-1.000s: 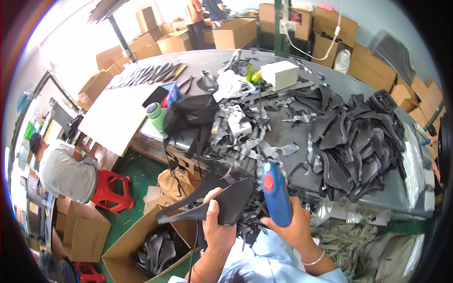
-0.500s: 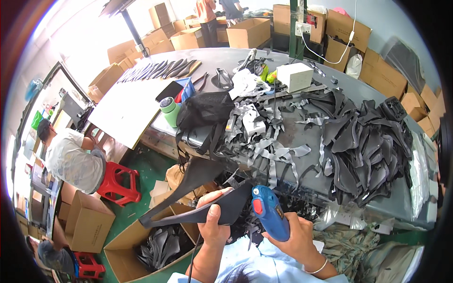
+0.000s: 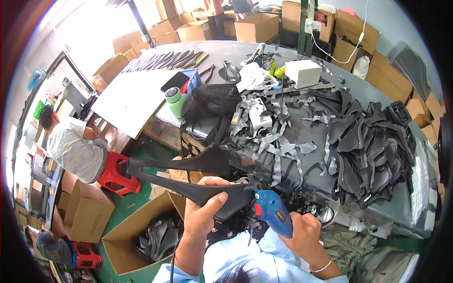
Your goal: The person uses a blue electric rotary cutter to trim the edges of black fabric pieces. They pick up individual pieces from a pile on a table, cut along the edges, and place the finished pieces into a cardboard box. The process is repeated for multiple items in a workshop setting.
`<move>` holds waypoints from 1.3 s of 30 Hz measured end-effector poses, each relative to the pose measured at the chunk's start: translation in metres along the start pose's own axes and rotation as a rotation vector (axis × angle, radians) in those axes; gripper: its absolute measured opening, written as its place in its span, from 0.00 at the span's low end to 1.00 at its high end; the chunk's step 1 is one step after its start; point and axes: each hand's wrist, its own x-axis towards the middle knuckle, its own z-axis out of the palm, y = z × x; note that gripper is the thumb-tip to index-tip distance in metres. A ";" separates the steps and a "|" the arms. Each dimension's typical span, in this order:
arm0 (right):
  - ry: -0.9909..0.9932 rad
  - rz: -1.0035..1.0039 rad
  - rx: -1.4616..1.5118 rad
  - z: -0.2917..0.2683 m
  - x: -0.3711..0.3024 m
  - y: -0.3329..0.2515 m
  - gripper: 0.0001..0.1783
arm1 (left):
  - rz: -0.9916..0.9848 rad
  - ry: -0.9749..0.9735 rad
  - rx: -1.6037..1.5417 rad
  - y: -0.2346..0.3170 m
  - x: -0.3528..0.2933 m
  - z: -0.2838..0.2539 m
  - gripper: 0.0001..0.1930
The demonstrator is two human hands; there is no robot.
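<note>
My left hand (image 3: 205,210) grips a black forked, saddle-like piece (image 3: 210,160), thumb on top of its nearer arm. The narrow joined end points left and the two arms widen to the right. In my right hand (image 3: 304,236) is a blue handheld power tool (image 3: 278,216) with a red switch, fingers wrapped round its body. The tool's head meets the right end of the nearer arm; its working tip is hidden there. Below my left hand, an open cardboard box (image 3: 118,245) holds several similar dark pieces (image 3: 160,238).
Beyond my hands the grey table carries grey fabric strips (image 3: 283,148), a heap of black pieces (image 3: 368,151), a black bag (image 3: 212,104), a green bottle (image 3: 174,101) and a white box (image 3: 303,74). A person (image 3: 73,146) sits left on a red stool (image 3: 115,174).
The forked piece has turned, its joined end rising up and left. My left hand has shifted left, and the tool has moved slightly right and down. The view has shifted slightly.
</note>
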 end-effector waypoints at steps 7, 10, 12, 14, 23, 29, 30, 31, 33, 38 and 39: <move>0.080 0.069 0.095 0.011 -0.002 -0.002 0.26 | 0.003 0.037 0.293 -0.024 0.003 -0.002 0.11; 0.120 0.276 0.154 0.015 -0.007 0.006 0.28 | -0.271 -0.127 0.329 -0.045 -0.007 -0.013 0.15; 0.105 0.391 0.169 0.016 -0.010 0.012 0.29 | -0.459 -0.236 0.052 -0.077 -0.027 -0.023 0.17; 0.140 0.470 0.220 0.017 -0.015 0.016 0.29 | -0.682 -0.276 -0.232 -0.111 -0.048 -0.029 0.19; 0.070 0.475 0.266 0.026 -0.012 0.023 0.27 | -0.884 0.484 -0.492 -0.201 -0.125 -0.105 0.11; 0.077 0.445 0.255 0.029 -0.006 0.019 0.27 | -0.335 1.029 -0.224 -0.211 -0.162 -0.214 0.15; 0.068 0.445 0.249 0.029 -0.006 0.020 0.27 | -0.280 1.171 -0.237 -0.209 -0.165 -0.233 0.16; 0.054 0.440 0.249 0.028 -0.006 0.021 0.27 | -0.174 1.192 -0.193 -0.215 -0.178 -0.267 0.17; 0.038 0.438 0.237 0.028 -0.009 0.024 0.27 | -0.010 1.281 -0.244 -0.219 -0.186 -0.308 0.18; 0.034 0.390 0.225 0.025 -0.008 0.018 0.30 | -0.512 1.271 -0.470 -0.271 -0.222 -0.350 0.11; 0.026 0.413 0.233 0.026 -0.010 0.018 0.30 | -0.589 1.248 -0.356 -0.279 -0.213 -0.340 0.09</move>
